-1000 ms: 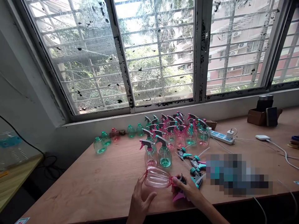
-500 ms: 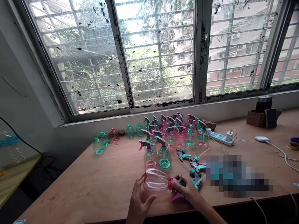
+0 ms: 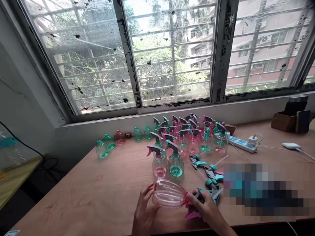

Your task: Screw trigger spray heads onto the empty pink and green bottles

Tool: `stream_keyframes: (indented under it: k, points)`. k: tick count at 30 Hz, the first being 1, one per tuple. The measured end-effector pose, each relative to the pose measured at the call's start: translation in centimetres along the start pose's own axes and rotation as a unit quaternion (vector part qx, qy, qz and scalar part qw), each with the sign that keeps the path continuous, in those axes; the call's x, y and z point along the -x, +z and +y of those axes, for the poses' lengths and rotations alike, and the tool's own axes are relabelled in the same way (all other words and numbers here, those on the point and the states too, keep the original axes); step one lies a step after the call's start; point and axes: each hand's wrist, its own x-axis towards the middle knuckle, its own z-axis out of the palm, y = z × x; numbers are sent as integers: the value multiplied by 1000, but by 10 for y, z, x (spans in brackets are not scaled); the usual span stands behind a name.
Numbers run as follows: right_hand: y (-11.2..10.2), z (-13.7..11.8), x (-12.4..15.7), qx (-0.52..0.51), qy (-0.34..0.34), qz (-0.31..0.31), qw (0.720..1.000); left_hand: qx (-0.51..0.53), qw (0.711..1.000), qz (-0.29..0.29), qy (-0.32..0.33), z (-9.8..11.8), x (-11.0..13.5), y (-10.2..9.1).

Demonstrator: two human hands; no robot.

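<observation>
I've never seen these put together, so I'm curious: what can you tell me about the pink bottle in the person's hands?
The pink bottle looks like clear, pink-tinted plastic. It is bulbous with lengthwise ribs and seems empty. It lies on its side low over the wooden table, with its base to the left. The left hand cups its base, and the right hand grips the grey-and-pink spray head at its neck.

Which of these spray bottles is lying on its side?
The pink bottle in front, held between the left hand and right hand. All other bottles stand upright.
</observation>
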Motion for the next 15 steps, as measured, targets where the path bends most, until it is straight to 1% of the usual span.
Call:
stream_keyframes:
  k: [2, 3, 4, 5, 6, 8, 9, 10, 11, 12, 13, 15]
  points:
    - [-2, 3, 0, 45, -36, 11, 998, 14, 1000, -6, 0, -3, 2, 1]
    - [-3, 3, 0, 84, -70, 20, 994, 26, 1000, -14, -5, -4, 2, 1]
    - [-5, 3, 0, 132, -119, 31, 984, 42, 999, -23, -19, -5, 3, 2]
    - [-6, 3, 0, 184, -181, 37, 966, 65, 997, -29, -42, -6, 4, 2]
    - [-7, 2, -1, 232, -252, 38, 939, 96, 992, -30, -73, -7, 4, 3]
    - [-7, 3, -2, 300, -386, 25, 872, 163, 976, -12, -145, -7, 5, 4]
    - [-7, 3, -3, 320, -430, 17, 844, 192, 965, 0, -176, -7, 4, 5]
    - [-6, 5, -2, 331, -453, 6, 827, 213, 955, 6, -205, -6, 4, 5]
    - [-5, 6, -1, 336, -455, -2, 825, 228, 947, 3, -228, -6, 3, 6]
    - [-4, 9, 0, 335, -438, -5, 834, 239, 940, -3, -243, -5, 2, 6]
    - [-3, 11, 2, 327, -408, -5, 852, 248, 936, -7, -250, -5, 1, 5]
    - [0, 16, 7, 290, -333, 4, 897, 265, 934, 3, -240, -5, 1, 5]
